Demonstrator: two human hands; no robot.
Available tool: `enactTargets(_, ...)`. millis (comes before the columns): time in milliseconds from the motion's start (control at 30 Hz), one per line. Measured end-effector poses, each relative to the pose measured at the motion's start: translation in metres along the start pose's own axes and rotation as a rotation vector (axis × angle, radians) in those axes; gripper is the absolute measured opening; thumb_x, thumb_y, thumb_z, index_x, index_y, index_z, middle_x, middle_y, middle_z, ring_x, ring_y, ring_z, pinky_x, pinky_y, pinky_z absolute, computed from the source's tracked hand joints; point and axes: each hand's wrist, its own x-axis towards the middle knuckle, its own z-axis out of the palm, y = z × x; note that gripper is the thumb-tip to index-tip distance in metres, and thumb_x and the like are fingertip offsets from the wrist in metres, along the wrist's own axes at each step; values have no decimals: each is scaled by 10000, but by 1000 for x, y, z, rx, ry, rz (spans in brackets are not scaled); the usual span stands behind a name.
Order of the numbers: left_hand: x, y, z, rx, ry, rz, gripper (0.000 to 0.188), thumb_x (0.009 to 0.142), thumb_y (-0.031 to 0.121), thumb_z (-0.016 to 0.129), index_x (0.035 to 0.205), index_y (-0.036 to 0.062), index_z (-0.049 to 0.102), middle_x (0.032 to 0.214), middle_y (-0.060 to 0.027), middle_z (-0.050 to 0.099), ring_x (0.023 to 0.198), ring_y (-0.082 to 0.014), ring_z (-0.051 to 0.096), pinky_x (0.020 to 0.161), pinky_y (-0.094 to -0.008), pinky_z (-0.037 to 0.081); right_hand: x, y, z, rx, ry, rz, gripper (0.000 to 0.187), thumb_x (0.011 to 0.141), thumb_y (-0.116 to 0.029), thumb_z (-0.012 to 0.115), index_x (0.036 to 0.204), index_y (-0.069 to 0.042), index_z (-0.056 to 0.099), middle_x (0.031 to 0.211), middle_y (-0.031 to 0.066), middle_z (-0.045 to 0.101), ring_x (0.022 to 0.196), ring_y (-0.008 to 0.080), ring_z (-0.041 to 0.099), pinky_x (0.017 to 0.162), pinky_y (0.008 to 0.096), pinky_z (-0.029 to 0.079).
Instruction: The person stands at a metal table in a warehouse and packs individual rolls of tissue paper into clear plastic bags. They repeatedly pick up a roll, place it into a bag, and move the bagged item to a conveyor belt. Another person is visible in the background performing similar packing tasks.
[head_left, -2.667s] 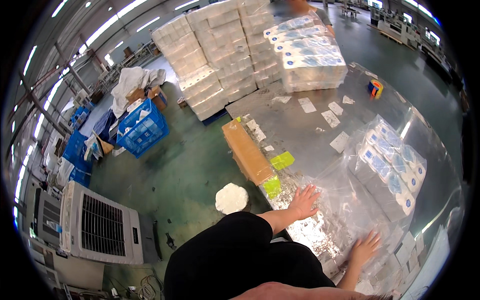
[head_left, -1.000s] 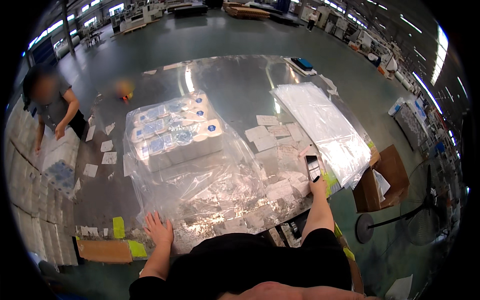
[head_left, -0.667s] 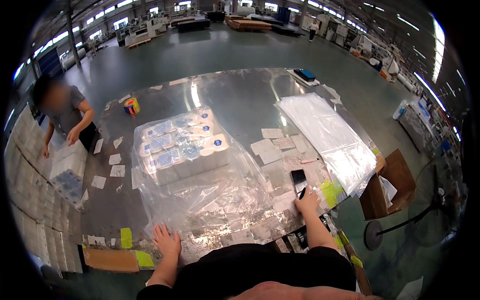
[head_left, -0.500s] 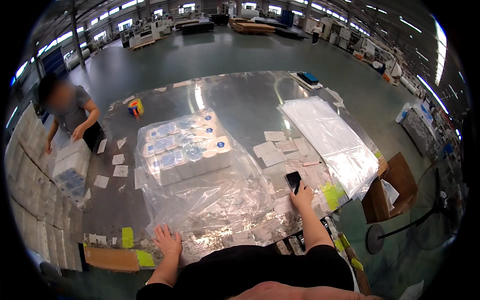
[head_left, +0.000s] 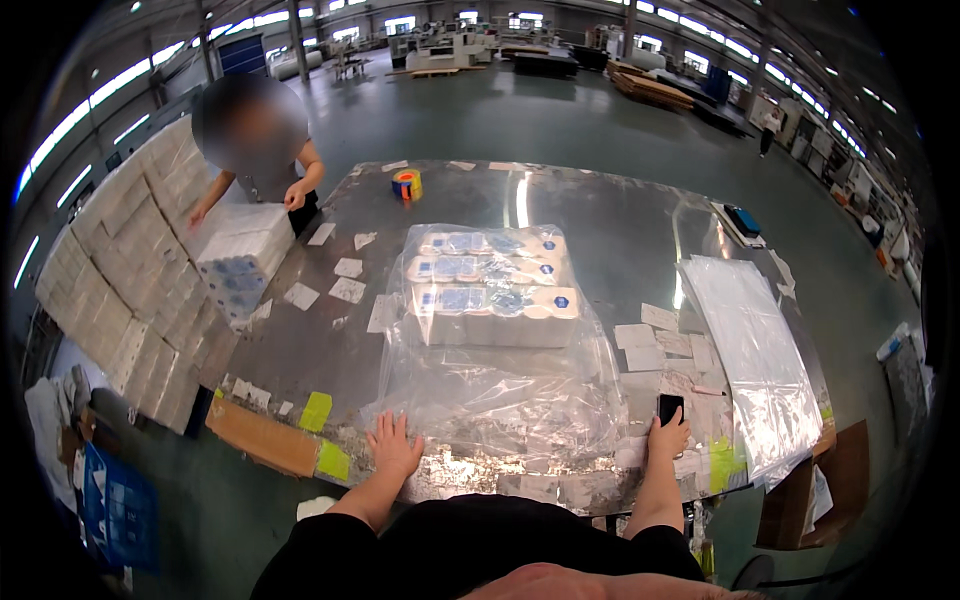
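Observation:
My left hand (head_left: pixel 396 446) lies flat with fingers spread, at the near left edge of a clear plastic bag (head_left: pixel 490 395). Inside the bag are several white paper roll packs (head_left: pixel 495 300) with blue marks, set in three rows. The bag's slack end spreads over the table towards me. To the right of it, my right hand (head_left: pixel 669 437) grips a black smartphone (head_left: pixel 671 407) low at the table's near side; its fingers wrap round the phone's lower right part. White paper slips (head_left: pixel 641 346) lie just beyond the phone.
A stack of clear plastic bags (head_left: pixel 752 350) covers the metal table's (head_left: pixel 440 190) right side. Tape rolls (head_left: pixel 407 184) sit at the far edge. On the left, a co-worker (head_left: pixel 258 150) handles a wrapped pack (head_left: pixel 243 250) beside stacked packs (head_left: pixel 140 270). An open carton (head_left: pixel 845 480) stands at right.
My view has swung to the left, so the table and bagged packs appear further right. Both hands keep their places, the right one still on the smartphone.

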Motion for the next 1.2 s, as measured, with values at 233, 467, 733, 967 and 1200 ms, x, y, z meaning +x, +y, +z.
enactTargets(233,2,10,-5,30,-21,16,644,820,434,524,1383,164,366,1489,-101,237,1398,-272,144,1091,-551,130,9,19,21,-5,23,23,708,749,-400,691,1345,-149,402,1224,173,499,1142,339,476,921,466,401)
enactTargets(467,-1,3,1,68,10,20,644,814,375,554,1385,150,357,1478,-101,256,1388,-284,173,1082,-560,148,-12,22,-7,211,58,-49,648,784,-387,619,1307,-55,427,1121,217,550,1058,386,505,883,475,417)
enactTargets(733,5,0,12,94,56,68,628,830,353,551,1388,152,346,1481,-104,252,1389,-289,170,1077,-567,161,-50,61,22,356,233,-167,553,765,-294,644,1230,-51,469,1218,207,486,1148,370,448,965,462,365)
enactTargets(967,3,1,10,97,42,50,624,837,357,546,1392,155,342,1486,-104,243,1390,-291,169,1081,-564,153,-51,56,15,229,177,-193,508,767,-305,637,1199,-75,498,1231,197,477,1134,368,452,953,458,374)
enactTargets(1200,4,2,10,107,32,40,629,847,367,533,1405,163,327,1492,-103,232,1392,-292,166,1088,-555,142,-52,53,12,240,215,-173,596,779,-286,615,1312,-79,444,1236,206,484,1129,371,461,962,451,375)
